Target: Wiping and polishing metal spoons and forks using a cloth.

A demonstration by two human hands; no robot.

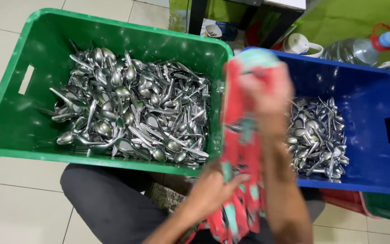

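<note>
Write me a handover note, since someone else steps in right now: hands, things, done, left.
Left hand: grips the lower end of the red and teal cloth.
Right hand: raised and blurred, wrapped in the cloth's upper end.
Green crate: heaped with spoons and forks.
Blue crate: smaller pile of cutlery.
Done: the smaller pile sits in the blue crate.
Left: the large heap in the green crate.

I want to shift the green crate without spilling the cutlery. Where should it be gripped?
Probably by the slot handle cut high in the left end wall of the green crate, fingers hooked in from outside. The opposite end is hidden behind the cloth, so a matching slot there can't be confirmed.
</note>
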